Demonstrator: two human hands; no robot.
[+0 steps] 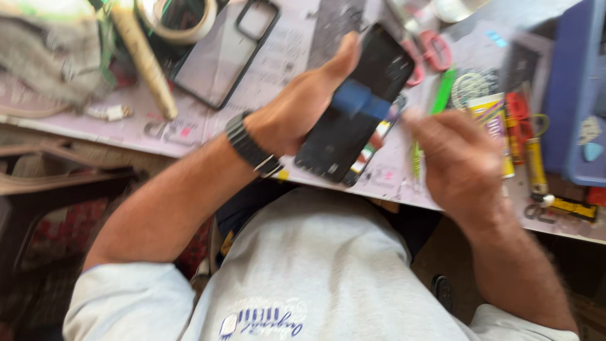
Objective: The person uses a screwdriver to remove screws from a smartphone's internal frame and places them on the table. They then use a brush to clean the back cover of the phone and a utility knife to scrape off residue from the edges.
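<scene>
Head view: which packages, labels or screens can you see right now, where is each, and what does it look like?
Phone screen: held in left hand, dark rectangular panel, blue patch across it.
Yellow tube: on bench beyond right hand, yellow with purple label.
Clear phone case: upper left bench, black rim.
Tape roll: top edge, pale ring.

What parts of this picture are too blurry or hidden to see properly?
- Right hand, head view: smeared by motion, so its fingers and anything in them cannot be made out.
- Dark phone: the left hand covers its near edge; the blue patch on it is too blurred to identify.
- Blue tray: cut off by the right edge.
- Tape roll: cut off by the top edge.
</scene>
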